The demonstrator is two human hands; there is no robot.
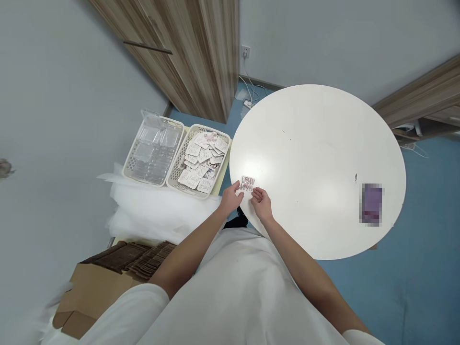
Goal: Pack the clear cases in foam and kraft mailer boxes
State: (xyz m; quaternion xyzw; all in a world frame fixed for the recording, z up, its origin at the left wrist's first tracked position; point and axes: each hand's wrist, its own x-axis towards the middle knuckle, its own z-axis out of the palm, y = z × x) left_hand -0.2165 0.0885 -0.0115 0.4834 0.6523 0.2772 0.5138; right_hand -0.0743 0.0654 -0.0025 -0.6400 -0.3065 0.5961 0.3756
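Fingers (236, 185) Loose on Either Side of a Small Clear Pack (247, 181)

My left fingers (235, 187) stand at the left side of the pack, my right fingers (258, 193) at its lower right. The pack lies at the near left edge of the white counter (316, 143), on the side toward the basket (175, 181) of cards (203, 155).

Handling. I judge the pack to be light, thin and fairly stiff, with a smooth, slippery face. The pinkish pieces showing in its two rows may mark or come loose under hard pressure. Take hold by opposite side edges, using light pressure; keep fingertips off the rows. On the smooth counter it would probably slide when nudged, so steady one side while lifting the other.

Finger state. Left: thumb and forefinger parted, with nothing visibly pinched between them. Right: loosely curled, thumb set apart, likewise with no visible grip. Each set is so close to the pack that I cannot tell whether a fingertip touches its edge.
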